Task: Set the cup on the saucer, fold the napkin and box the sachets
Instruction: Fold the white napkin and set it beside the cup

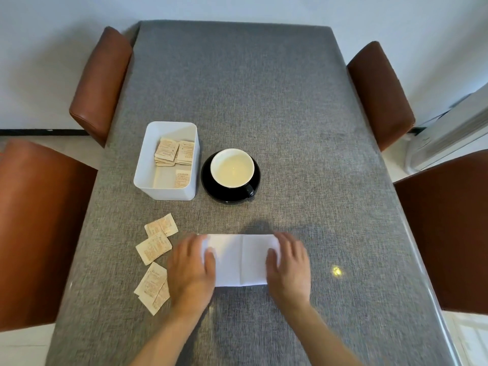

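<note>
**While the fold is unset, the napkin can spring or skew**

Because I am only pressing, not pinching, the white napkin (240, 260) lies flat on the grey table (264, 101) just in front of me, a crease down its middle. My left hand (191, 270) rests open, palm down, on its left end; my right hand (289, 268) likewise on its right end. Uneven pressure could slide the paper on the cloth and misalign the edges. My left wrist lies just beside the loose sachets (155, 260); a careless sweep could scatter them. Farther off, the cup (232, 167) already sits on its saucer (211, 191), beside the box (166, 191), which holds some sachets.
</note>
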